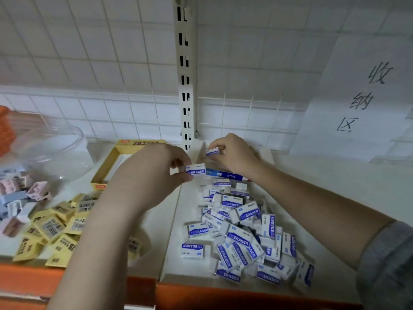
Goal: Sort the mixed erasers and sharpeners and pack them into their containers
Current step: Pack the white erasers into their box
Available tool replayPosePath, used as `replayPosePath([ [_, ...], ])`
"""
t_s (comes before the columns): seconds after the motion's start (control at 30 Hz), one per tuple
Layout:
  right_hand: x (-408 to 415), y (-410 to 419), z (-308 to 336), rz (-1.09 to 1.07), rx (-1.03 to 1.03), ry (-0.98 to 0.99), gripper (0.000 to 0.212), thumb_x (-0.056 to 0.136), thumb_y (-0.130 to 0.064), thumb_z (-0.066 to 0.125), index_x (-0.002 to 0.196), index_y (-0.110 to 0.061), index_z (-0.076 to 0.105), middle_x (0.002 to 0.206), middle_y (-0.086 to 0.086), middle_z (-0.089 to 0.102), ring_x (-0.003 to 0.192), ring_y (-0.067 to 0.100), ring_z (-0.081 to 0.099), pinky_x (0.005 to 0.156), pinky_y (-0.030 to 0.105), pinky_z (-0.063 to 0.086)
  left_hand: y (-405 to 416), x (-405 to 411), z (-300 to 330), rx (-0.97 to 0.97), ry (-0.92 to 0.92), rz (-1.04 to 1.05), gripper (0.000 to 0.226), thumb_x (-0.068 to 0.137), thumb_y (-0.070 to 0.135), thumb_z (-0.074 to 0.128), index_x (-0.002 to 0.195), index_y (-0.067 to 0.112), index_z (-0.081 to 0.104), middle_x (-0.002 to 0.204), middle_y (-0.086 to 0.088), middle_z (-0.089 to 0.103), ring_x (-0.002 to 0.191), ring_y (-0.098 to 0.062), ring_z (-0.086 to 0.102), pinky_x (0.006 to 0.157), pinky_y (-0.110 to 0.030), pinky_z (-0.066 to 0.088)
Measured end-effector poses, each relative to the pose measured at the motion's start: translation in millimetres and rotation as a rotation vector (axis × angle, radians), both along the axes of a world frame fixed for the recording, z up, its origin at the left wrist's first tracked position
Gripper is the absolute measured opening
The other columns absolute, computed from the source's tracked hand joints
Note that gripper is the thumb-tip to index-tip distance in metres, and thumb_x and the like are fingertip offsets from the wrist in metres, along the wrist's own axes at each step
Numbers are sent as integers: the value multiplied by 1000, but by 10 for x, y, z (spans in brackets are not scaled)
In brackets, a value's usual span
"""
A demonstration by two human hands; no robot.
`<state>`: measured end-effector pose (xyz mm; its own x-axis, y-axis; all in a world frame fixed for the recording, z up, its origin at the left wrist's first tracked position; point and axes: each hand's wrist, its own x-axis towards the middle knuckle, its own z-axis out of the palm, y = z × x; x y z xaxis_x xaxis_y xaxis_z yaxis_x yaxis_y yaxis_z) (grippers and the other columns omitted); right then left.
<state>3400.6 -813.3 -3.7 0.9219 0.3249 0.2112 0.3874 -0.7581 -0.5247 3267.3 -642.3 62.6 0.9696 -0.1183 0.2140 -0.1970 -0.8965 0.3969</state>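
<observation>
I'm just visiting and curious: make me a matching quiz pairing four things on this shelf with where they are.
Things:
1. yellow erasers
2. blue-and-white eraser pile
3. sharpeners
4. yellow box

Places:
A. far left edge
B. behind the left hand
C. right of the shelf divider
D. front left, loose heap

Pairs: 1-D, 2-C, 3-A, 4-B

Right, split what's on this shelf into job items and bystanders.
Job items:
left hand pinching a white eraser
right hand holding another eraser
blue-and-white eraser pile
yellow 2B erasers
pastel sharpeners
yellow box
clear jar

Bystanders:
paper sign
slotted upright
orange basket
</observation>
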Motion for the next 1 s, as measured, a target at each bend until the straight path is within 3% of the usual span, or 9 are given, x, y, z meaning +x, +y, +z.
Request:
replayPosePath([
  [0.07,16,12,-12,-13,5,-17,26,84,-19,70,109,-20,70,94,0,46,73,4,44,63,10,29,-9,24,-7,-24,-29,24,17,79,32,72,81,38,56,80,16,59,82,-4,56,76,-26,47],
  [0.23,12,21,-21,-38,-14,-4,27,87,-14,66,113,-12,67,112,6,61,94,15,59,80,21,44,23,63,-85,-38,-46,57,15,78,31,73,92,30,68,83,14,61,82,-4,56,75,-31,50],
  [0.33,0,9,-9,-71,-44,-3,24,87,-16,65,111,-11,68,111,5,67,99,18,62,89,32,50,55,65,-92,-41,-37,75,17,79,31,72,95,30,68,86,14,62,83,-5,56,76,-27,48],
  [0.4,-3,3,6,-110,-61,-15,22,86,-21,67,105,-10,69,104,6,69,95,20,64,87,36,51,70,73,-95,-41,-36,92,18,79,32,71,97,31,67,88,14,63,84,-5,55,76,-24,46],
  [0.6,-25,21,18,-104,-56,-51,25,87,-15,65,111,-8,67,109,8,67,100,19,61,90,29,47,94,98,-118,-95,-67,103,21,78,31,73,98,29,69,88,12,65,84,-7,59,79,-30,50],
  [0.7,-32,15,11,-90,-75,-77,17,87,-10,63,102,-8,70,103,6,69,96,18,62,85,26,48,108,107,-147,-127,-83,82,19,78,26,73,96,27,69,88,10,66,83,-8,59,78,-31,50],
  [0.8,-50,10,37,-103,-67,-76,14,87,-9,61,94,-10,73,96,3,71,90,16,64,81,26,50,133,114,-166,-126,-101,65,18,80,21,72,97,24,70,91,8,67,82,-8,59,79,-29,49],
  [1.0,-79,-98,95,-89,-24,-8,21,90,-9,56,104,-11,71,108,2,69,92,13,64,86,25,50,136,217,-54,-58,-63,58,19,82,23,69,100,21,71,86,8,65,81,-6,59,74,-17,45],
])
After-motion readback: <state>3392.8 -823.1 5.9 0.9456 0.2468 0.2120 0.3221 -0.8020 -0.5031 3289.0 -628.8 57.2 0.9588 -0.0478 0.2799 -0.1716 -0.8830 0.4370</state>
